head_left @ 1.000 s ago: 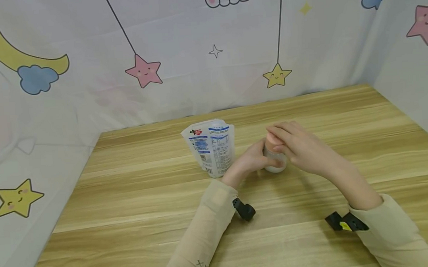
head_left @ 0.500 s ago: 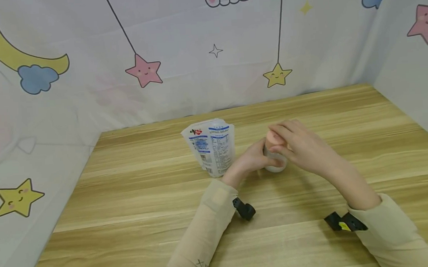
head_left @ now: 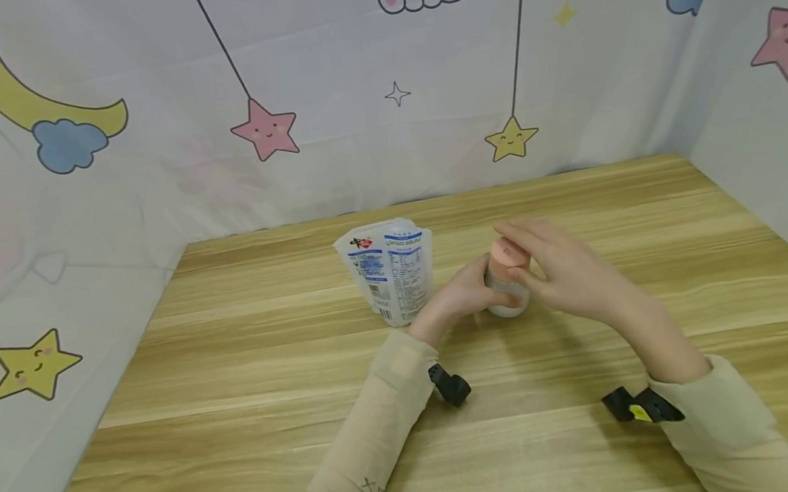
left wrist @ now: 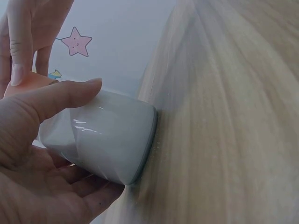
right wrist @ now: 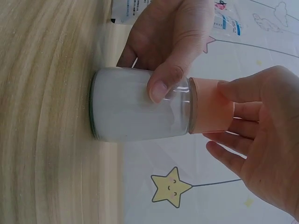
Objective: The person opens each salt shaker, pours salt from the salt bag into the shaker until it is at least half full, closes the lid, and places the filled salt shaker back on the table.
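A glass jar (right wrist: 126, 107) with white contents stands upright on the wooden table. Its lid (right wrist: 208, 109) is peach-coloured and sits on the jar's neck. My left hand (head_left: 463, 291) grips the jar's body, the thumb across the near side and the fingers round the back, as the left wrist view shows. My right hand (head_left: 572, 274) is at the lid from the right, with the thumb on its near side and the fingers behind it. Most of the lid's flat top shows in the head view.
Left of the jar, close behind my left wrist, stands a white printed pouch (head_left: 402, 275) with blue bands and small text. The wooden table (head_left: 253, 372) runs back to a white curtain (head_left: 337, 182) with stars and a moon on it.
My right hand has turned about the lid and shifted slightly right, uncovering more of its top. The left hand, the jar and the pouch stay in place.
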`<action>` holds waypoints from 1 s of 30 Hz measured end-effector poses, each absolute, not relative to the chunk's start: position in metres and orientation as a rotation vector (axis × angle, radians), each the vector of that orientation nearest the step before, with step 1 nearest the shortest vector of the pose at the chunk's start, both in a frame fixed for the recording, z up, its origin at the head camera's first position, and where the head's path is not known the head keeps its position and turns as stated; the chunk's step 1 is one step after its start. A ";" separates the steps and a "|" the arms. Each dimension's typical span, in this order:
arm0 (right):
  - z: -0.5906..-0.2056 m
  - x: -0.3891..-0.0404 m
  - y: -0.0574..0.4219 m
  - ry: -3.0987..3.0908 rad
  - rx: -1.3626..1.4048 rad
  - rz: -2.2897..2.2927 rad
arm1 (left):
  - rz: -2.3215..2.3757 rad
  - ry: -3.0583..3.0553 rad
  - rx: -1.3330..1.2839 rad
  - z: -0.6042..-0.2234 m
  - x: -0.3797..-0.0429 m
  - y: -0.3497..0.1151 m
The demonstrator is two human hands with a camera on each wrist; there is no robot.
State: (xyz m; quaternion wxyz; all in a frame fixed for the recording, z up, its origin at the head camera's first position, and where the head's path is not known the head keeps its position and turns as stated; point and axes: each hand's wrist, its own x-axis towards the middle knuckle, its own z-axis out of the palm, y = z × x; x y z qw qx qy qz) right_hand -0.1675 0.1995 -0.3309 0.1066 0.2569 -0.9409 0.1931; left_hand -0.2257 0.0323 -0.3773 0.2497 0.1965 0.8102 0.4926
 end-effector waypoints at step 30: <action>-0.339 -0.171 0.197 -2.725 0.702 0.588 | 1.365 2.196 0.544 -0.379 -0.226 0.032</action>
